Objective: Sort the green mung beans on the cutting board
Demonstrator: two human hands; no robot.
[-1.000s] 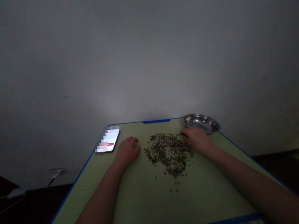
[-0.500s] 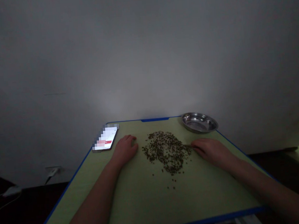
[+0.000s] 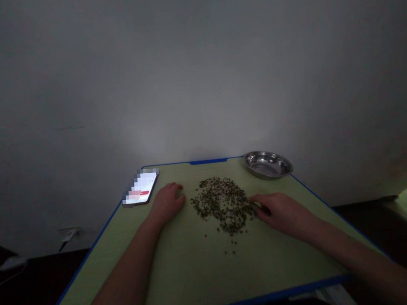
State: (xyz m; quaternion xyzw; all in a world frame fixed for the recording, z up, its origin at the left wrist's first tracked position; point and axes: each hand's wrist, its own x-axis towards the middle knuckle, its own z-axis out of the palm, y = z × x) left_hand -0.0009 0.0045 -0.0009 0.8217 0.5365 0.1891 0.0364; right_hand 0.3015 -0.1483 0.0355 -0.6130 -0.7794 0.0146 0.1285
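Note:
A loose heap of small dark bean-like grains is spread over the pale green table. Left of the heap, my left hand rests on the tabletop, thumb apart from loosely curved fingers, holding nothing. At the heap's right edge my right hand is closed on a thin utensil. Only a short piece of it shows, dark and reaching toward the grains, so its exact kind cannot be made out. Beyond my right hand stands a shiny round metal bowl in the far right corner.
A phone with a lit screen lies by the table's left edge. Blue trim borders the table, which stands near a grey wall. A plug sits in a wall socket at lower left.
My right hand has moved slightly left and nearer, turning so less of the utensil shows. My left hand stays in place on the table. The whole view has shifted a little.

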